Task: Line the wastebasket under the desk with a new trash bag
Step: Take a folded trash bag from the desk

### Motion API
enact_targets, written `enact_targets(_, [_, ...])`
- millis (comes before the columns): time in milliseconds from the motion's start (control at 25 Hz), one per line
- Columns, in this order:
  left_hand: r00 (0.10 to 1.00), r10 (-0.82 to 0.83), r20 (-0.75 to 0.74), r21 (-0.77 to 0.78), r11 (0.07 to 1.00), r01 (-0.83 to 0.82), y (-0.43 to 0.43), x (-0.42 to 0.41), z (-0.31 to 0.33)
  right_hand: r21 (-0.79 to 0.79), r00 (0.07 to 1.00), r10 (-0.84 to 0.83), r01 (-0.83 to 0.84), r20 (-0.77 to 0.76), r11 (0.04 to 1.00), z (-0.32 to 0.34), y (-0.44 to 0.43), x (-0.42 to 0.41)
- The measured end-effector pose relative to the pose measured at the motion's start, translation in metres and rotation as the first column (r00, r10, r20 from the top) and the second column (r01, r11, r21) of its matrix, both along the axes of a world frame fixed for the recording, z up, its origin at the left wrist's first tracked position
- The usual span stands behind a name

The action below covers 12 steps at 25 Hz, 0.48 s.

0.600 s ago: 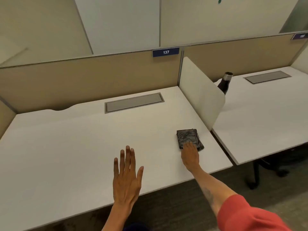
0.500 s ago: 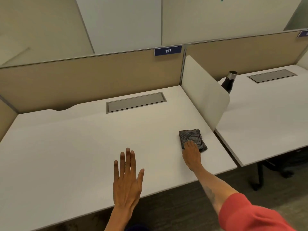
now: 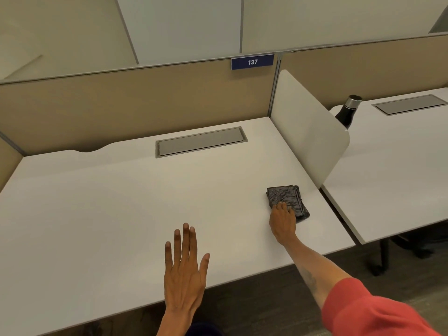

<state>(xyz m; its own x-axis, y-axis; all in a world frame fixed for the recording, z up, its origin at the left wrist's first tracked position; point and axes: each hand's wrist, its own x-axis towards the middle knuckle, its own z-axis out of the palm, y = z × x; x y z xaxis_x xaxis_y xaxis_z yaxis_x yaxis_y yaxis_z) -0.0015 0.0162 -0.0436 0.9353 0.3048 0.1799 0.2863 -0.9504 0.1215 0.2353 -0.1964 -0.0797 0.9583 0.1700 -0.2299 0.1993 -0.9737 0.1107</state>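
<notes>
A folded black trash bag (image 3: 284,196) lies flat on the white desk (image 3: 121,214), near its right end. My right hand (image 3: 282,220) reaches over the front edge, its fingers curled onto the bag's near edge. My left hand (image 3: 185,270) hovers flat over the desk's front edge with fingers spread, holding nothing. No wastebasket shows. Only a dark rounded shape (image 3: 201,329) peeks out below the desk at the bottom edge, and I cannot tell what it is.
A white divider panel (image 3: 308,127) stands at the desk's right end, right behind the bag. Beyond it is a second desk (image 3: 392,178) with a black bottle (image 3: 346,112). Beige partitions close off the back. A grey cable hatch (image 3: 201,143) sits flush in the desk.
The view has shifted slightly, so the scene sits a little further right. My right hand stays on the bag, and my left hand stays spread over the front edge.
</notes>
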Motion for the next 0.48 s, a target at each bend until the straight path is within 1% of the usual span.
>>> enact_targets(160, [1.0, -0.011, -0.015, -0.006, 1.0, 0.011, -0.005, -0.001, -0.001, 0.042, 1.0, -0.006, 0.005, 0.029, 0.999, 0.007, -0.006, -0.004])
enact_targets(480, [0.998, -0.026, -0.051, -0.03, 0.999, 0.024, -0.016, 0.0, -0.004, -0.019, 0.995, 0.067, -0.066, 0.077, 0.998, 0.006, -0.024, -0.007])
